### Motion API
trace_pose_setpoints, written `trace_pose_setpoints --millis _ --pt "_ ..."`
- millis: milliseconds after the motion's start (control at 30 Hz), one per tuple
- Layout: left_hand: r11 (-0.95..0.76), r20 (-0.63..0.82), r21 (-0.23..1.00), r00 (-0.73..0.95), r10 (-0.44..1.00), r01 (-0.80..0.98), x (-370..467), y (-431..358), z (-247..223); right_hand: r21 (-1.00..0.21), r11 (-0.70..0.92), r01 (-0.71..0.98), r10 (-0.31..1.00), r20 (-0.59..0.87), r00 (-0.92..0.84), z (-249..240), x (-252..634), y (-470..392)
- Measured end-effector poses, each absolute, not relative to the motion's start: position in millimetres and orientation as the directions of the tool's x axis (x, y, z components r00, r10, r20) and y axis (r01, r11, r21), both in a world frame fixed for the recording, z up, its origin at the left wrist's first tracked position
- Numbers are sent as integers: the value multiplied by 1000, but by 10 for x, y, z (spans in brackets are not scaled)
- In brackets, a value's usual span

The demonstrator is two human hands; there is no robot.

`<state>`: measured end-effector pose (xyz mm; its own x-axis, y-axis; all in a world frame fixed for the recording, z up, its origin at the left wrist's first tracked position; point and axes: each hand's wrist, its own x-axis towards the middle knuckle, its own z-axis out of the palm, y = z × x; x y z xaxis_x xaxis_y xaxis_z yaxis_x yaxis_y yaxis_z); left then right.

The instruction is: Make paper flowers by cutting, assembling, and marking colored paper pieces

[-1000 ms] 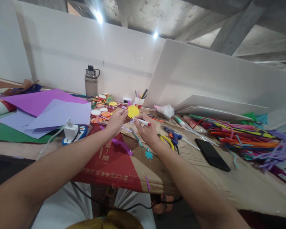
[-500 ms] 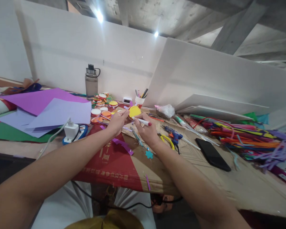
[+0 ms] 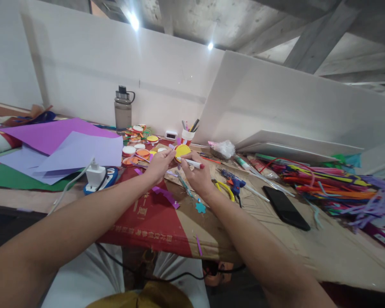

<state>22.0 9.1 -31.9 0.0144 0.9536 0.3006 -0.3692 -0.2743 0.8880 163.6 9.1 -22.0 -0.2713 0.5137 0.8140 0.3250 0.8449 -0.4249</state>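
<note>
Between my fingers is a round yellow disc (image 3: 182, 150) with a purple piece sticking up at its top. My left hand (image 3: 160, 166) pinches the disc at its left edge. In my right hand (image 3: 197, 174) is a white marker with a red end (image 3: 193, 163), its tip pointing left at the disc's lower edge. Whether the tip touches the disc I cannot tell. A pale blue craft knife (image 3: 185, 185) lies on the cardboard below my hands, and a small teal star-shaped cutout (image 3: 200, 207) lies nearer me.
Round white and orange pieces (image 3: 143, 153) lie left of my hands, before a water bottle (image 3: 123, 110). Purple paper sheets (image 3: 83, 152) and a power strip (image 3: 100, 179) are at left. Rightward are yellow-handled pliers (image 3: 225, 190), a glue gun (image 3: 235, 182), a phone (image 3: 285, 207) and pipe cleaners (image 3: 336, 184).
The yellow disc has turned and shifted slightly right and down in my left hand. My right hand with the marker has stayed nearly in place.
</note>
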Motion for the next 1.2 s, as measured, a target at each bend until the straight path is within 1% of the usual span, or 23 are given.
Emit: trace_pose_setpoints --millis 233,400,700,867,1200 --pt "-258 295 883 38 955 -392 229 95 -338 -454 825 335 541 807 -236 -162 1638 58" --pt "-256 289 890 34 957 -377 247 75 -333 -458 823 335 540 814 -213 -130 1646 49" --pt "-233 265 901 38 963 -366 256 79 -338 -484 815 319 554 812 -185 -139 1658 69" --pt "-222 263 893 54 963 -392 273 73 -338 -474 807 352 552 817 -164 -147 1682 102" --pt "-221 263 901 66 962 -375 281 41 -297 -514 786 343 582 803 -128 -145 1699 101"
